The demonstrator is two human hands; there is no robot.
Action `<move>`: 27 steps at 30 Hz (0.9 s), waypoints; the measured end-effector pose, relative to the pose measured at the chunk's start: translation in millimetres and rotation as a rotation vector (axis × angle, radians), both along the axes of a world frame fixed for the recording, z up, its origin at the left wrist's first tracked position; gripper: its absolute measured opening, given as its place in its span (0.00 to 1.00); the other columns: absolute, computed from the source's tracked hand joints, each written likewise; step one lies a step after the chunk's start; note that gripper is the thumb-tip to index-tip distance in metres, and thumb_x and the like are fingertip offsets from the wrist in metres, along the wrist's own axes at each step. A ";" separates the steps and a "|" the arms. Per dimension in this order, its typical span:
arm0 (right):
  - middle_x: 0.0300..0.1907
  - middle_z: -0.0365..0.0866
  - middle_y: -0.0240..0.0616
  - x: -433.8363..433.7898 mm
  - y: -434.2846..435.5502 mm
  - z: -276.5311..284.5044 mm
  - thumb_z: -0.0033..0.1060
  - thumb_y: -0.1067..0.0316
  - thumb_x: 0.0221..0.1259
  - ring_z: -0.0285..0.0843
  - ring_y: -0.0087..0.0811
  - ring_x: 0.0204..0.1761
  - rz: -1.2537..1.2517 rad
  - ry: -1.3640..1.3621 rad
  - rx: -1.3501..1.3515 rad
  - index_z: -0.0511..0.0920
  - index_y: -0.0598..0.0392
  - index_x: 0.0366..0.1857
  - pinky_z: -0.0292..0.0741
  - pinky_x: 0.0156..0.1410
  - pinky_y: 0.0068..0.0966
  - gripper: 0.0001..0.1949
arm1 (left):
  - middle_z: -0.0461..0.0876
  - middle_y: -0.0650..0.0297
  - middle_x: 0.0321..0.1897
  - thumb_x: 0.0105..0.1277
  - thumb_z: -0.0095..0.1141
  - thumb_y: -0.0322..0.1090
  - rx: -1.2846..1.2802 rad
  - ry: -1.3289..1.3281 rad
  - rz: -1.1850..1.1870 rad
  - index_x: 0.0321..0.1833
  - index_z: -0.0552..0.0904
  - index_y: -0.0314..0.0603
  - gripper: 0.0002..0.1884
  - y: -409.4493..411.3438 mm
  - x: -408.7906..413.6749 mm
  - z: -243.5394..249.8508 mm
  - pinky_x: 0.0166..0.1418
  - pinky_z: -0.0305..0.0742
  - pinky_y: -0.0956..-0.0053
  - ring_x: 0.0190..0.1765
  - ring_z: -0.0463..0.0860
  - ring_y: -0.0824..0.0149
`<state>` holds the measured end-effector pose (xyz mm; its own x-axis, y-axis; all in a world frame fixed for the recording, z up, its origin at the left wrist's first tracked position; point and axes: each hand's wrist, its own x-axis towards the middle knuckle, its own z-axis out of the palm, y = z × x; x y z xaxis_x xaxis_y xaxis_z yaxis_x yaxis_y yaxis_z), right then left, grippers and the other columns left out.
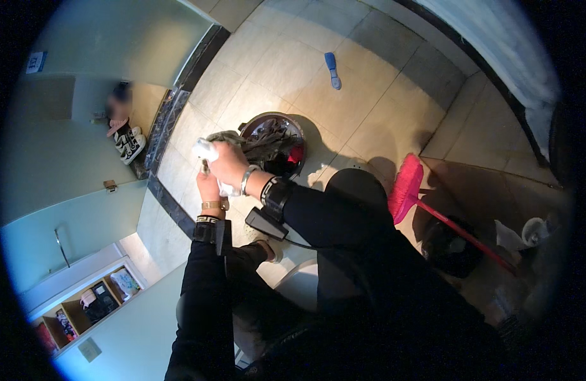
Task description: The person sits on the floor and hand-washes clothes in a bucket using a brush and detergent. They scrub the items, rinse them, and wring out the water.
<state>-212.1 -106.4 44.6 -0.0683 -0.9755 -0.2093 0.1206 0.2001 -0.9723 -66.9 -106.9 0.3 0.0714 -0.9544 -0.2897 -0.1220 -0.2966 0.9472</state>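
My right hand [227, 162] is closed on a white cloth item [205, 149], left of a round dark basin [303, 143]. Just below it, my left hand [207, 186] grips part of the same item, and some white material shows between the wrists. In the basin lie dark wet-looking clothes [274, 140] and a red piece of cloth [295, 153]. A grey-green cloth [224, 137] hangs at the basin's rim beside my right hand. The fingertips of both hands are partly hidden.
A blue brush [333, 71] lies on the tiled floor. At the right are a pink broom [408, 188], a black bin bag [451, 247] and a toilet paper roll [534, 232]. Glass panels, a dark stone sill [165, 124], sneakers [131, 145] and a shelf [77, 315] stand left.
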 end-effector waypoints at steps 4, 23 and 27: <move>0.40 0.82 0.55 -22.9 -21.9 -22.2 0.57 0.68 0.50 0.81 0.53 0.43 -0.129 0.029 0.167 0.80 0.60 0.37 0.77 0.51 0.40 0.11 | 0.81 0.52 0.42 0.60 0.47 0.24 0.124 0.132 0.315 0.47 0.75 0.27 0.13 -13.7 -29.1 47.4 0.50 0.80 0.60 0.44 0.83 0.55; 0.59 0.75 0.42 21.6 3.9 -25.2 0.38 0.56 0.73 0.73 0.32 0.57 -0.063 -0.555 0.208 0.67 0.58 0.63 0.70 0.60 0.25 0.22 | 0.84 0.61 0.41 0.70 0.52 0.49 0.289 0.539 0.241 0.45 0.80 0.40 0.18 -16.5 -43.0 48.4 0.49 0.79 0.66 0.42 0.83 0.63; 0.51 0.80 0.49 37.3 -10.8 -75.9 0.37 0.68 0.68 0.76 0.43 0.55 -0.421 -0.375 0.070 0.74 0.61 0.53 0.71 0.60 0.32 0.16 | 0.84 0.56 0.47 0.68 0.51 0.54 0.352 0.571 0.173 0.49 0.80 0.38 0.24 -17.0 -52.0 57.5 0.56 0.76 0.61 0.48 0.83 0.57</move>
<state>-174.8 -117.2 -31.3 -0.3567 -0.8633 -0.3570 0.5384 0.1224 -0.8338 -118.9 -123.9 57.7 -0.0415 -0.7851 -0.6180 0.4437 -0.5687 0.6926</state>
